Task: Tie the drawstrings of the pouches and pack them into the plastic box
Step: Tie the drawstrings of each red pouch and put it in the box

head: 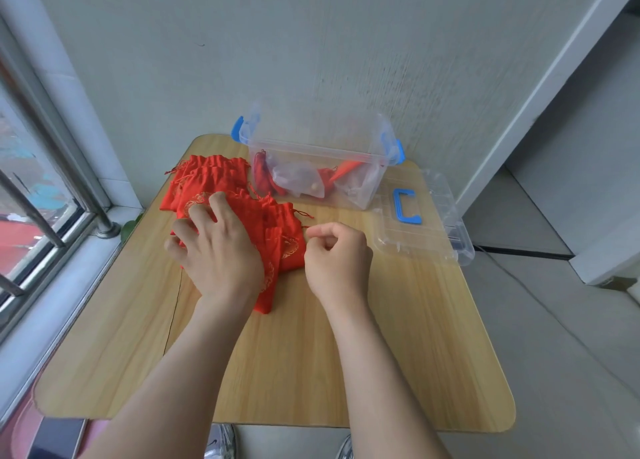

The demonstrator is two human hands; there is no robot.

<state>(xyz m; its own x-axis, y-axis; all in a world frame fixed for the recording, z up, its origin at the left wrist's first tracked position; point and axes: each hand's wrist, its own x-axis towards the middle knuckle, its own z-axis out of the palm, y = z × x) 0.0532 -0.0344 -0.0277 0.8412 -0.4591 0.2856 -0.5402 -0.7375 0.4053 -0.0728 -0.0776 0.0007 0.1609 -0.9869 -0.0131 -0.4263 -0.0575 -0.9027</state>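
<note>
Now: one box (313,149), one lid (434,231) right of it, pouches (213,178) heaped before it. Left hand (218,250) flat on them; right hand (337,257) curled, grip unclear.

A wooden table (311,372) stands against a pale grey wall (242,42). A barred window (34,188) is at the left. The floor (561,354) is grey.

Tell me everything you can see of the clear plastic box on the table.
The plastic box is clear, rectangular and open-topped, standing upright at the far edge of the table by the wall. A blue latch sits at each short end. Inside lie red pouches and crumpled clear bags. Its lid lies beside it on the right.
</note>
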